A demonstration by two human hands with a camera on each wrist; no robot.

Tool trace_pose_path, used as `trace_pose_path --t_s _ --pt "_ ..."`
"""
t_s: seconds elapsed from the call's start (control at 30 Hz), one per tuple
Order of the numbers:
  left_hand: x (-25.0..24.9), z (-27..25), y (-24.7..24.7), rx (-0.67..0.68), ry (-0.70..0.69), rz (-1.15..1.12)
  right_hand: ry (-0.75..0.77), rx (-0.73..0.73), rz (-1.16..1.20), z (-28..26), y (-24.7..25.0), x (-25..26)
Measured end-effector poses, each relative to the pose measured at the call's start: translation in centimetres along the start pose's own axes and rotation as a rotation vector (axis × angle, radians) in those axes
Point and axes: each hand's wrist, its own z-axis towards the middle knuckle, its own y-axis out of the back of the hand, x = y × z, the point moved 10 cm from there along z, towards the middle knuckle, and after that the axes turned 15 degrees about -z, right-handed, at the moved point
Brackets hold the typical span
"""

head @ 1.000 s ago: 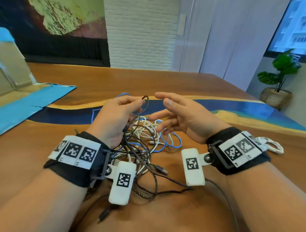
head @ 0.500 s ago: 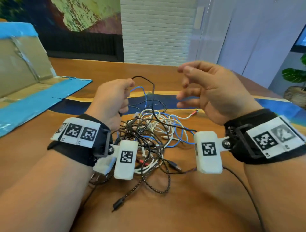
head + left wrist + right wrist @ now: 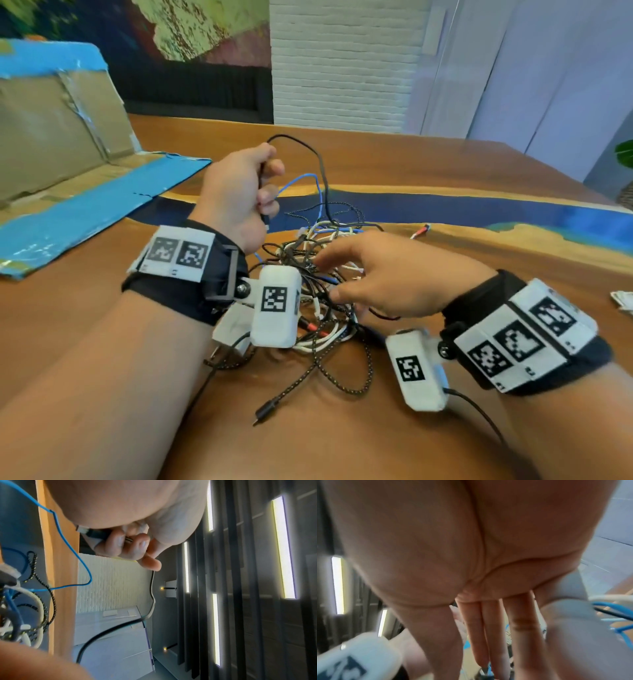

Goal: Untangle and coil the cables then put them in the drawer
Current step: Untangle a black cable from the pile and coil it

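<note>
A tangle of cables (image 3: 318, 294) lies mid-table (image 3: 445, 164). The left hand (image 3: 239, 192), at its 11 o'clock, clenches a black cable (image 3: 320, 161); the right hand (image 3: 387, 277), fingers extended, reaches over it.

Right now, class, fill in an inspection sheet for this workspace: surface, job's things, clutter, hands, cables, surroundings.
Surface: wooden table with a blue band running across it.
Job's things: cable tangle of black, white, blue and braided leads lying on the table; no drawer seen.
Clutter: flattened cardboard with blue tape at the far left; a small white item at the right edge, too cut off to identify.
Hands: left hand grips the black cable near its plug, raised above the pile; right hand, fingers straight, reaches onto the tangle.
Cables: none coiled; a braided cable trails toward the viewer with its plug free.
Surroundings: white brick wall, pale panels to the right, a plant at the right edge.
</note>
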Motion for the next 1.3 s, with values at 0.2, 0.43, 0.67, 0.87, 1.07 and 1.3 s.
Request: trace_pose_path --t_s 0.2,0.43,0.67,0.87,1.07,1.3 --pt "0.9 -0.5 -1.1 0.109 0.083 0.051 -0.025 -0.031 0.1 0.7 -0.4 -1.0" --pt "2.1 -2.0 -3.7 0.309 0.121 0.291 -0.087 -0.489 0.459 -1.3 7.4 -4.2" --pt "0.8 -2.3 -4.6 0.411 -0.093 0.597 -0.029 -0.936 0.966 -5.0 15.5 -7.2" --pt "0.6 -1.2 -3.1 0.312 -0.031 0.478 -0.189 -1.004 1.012 -6.2 15.0 -11.5" --pt "0.3 -0.5 -1.4 0.121 -0.034 0.334 -0.119 -0.995 1.272 -5.5 14.4 -11.4" --pt "4.2 -4.6 -6.4 0.431 0.19 0.227 0.066 -0.744 1.254 -2.2 12.8 -5.4"
